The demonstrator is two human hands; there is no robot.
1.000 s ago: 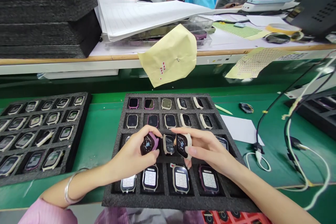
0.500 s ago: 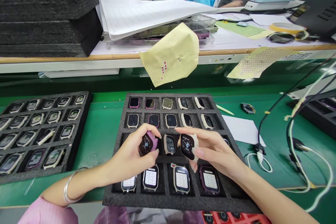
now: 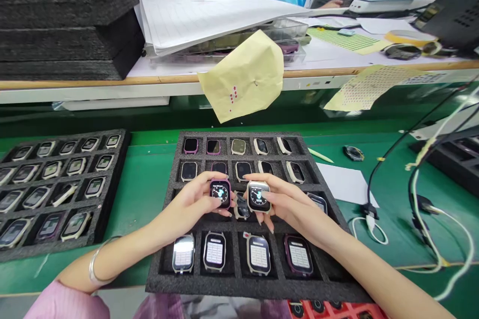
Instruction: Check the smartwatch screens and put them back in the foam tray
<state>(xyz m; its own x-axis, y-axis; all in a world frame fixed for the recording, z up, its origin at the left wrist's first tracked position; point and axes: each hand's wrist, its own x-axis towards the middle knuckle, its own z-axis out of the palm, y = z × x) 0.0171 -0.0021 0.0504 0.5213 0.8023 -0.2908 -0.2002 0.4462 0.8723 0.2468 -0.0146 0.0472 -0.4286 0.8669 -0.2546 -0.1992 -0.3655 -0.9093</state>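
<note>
My left hand (image 3: pixel 200 197) grips a purple smartwatch without a strap (image 3: pixel 220 193), its lit clock face turned up toward me. In my right hand (image 3: pixel 284 197) is a cream smartwatch (image 3: pixel 259 196) with a similar lit dial, my thumb resting on its screen. The two watches are side by side, slightly apart, above a black foam tray (image 3: pixel 239 286). Several watch bodies lie in the tray's compartments. Those in the front row, such as a cream-framed one (image 3: pixel 214 252), show white lit screens; the back-row screens are dark. My hands hide part of the middle rows.
Another foam tray of watches (image 3: pixel 48 199) lies to the left. White paper (image 3: pixel 348 184), a green pen (image 3: pixel 321 155) and cables (image 3: pixel 415 199) are on the right. A yellow sheet (image 3: pixel 245 77) hangs from the shelf edge. Stacked black foam (image 3: pixel 67 25) stands upper left. People are beyond the shelf.
Both watches have been turned so their screens face me squarely, and my hands have drawn a little closer together. My right thumb has moved onto the cream watch's screen.
</note>
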